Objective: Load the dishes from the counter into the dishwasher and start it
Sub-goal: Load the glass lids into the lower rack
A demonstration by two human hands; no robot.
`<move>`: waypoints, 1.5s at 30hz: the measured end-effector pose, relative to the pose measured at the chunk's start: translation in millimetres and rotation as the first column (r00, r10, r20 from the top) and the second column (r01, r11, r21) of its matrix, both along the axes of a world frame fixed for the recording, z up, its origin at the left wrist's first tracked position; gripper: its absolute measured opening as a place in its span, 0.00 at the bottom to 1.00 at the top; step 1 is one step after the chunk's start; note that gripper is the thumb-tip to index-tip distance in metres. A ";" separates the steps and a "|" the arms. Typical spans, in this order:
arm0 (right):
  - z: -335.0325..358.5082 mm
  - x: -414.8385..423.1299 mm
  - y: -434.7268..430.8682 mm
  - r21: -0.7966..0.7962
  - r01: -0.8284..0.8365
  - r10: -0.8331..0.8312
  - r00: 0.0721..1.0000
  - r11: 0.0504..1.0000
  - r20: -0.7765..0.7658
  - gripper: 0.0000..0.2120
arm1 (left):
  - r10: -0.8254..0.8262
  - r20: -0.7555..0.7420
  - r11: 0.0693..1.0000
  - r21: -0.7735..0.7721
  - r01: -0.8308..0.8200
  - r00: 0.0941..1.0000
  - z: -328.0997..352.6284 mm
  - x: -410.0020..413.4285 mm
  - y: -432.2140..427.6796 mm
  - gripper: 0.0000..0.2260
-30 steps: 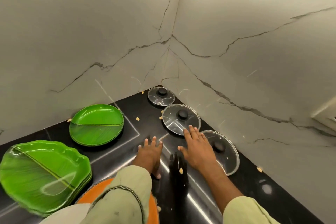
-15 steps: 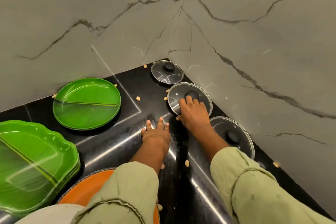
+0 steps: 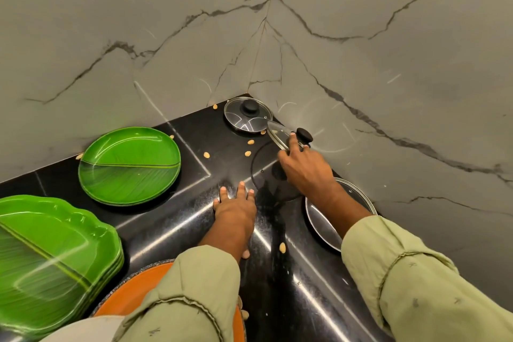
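My right hand (image 3: pixel 304 168) grips the middle glass lid (image 3: pixel 277 134) by its rim and holds it tilted up off the black counter (image 3: pixel 194 219), its black knob (image 3: pixel 304 136) pointing right. A smaller glass lid (image 3: pixel 244 119) lies flat in the corner behind it. A larger glass lid (image 3: pixel 327 216) lies flat under my right forearm, partly hidden. My left hand (image 3: pixel 236 208) rests flat on the counter, fingers spread. A round green leaf-pattern plate (image 3: pixel 129 166) sits at the left.
A stack of scalloped green leaf-pattern plates (image 3: pixel 52 261) stands at the near left, an orange plate (image 3: pixel 130 294) beside it under my left sleeve. Several small beige crumbs (image 3: pixel 248 153) dot the counter. Grey marble walls (image 3: pixel 361 64) close the corner behind and right.
My right hand went from lying on the middle lid to gripping its rim and tipping it up off the counter. My left hand stayed flat. The view dropped closer to the corner.
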State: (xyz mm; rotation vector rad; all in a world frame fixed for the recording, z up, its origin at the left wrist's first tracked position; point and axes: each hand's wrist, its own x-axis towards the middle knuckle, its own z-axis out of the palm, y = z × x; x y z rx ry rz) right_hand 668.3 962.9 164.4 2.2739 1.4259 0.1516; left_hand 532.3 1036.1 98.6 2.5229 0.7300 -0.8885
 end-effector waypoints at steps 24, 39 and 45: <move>17.9 -127.7 -196.3 -0.094 0.941 0.402 0.047 -0.325 -0.914 0.07 | -0.195 0.388 0.947 0.314 0.069 0.901 55.2 -102.0 -79.2 0.37; -0.7 -269.7 -310.5 -0.113 0.853 0.485 0.175 -0.509 -0.857 0.07 | -0.403 0.477 0.900 0.364 0.241 0.781 52.0 -193.9 -145.0 0.39; 10.1 -329.6 -370.6 -0.128 0.842 0.534 0.208 -0.523 -0.819 0.05 | -0.403 0.496 0.894 0.391 0.217 0.769 66.3 -249.1 -194.0 0.39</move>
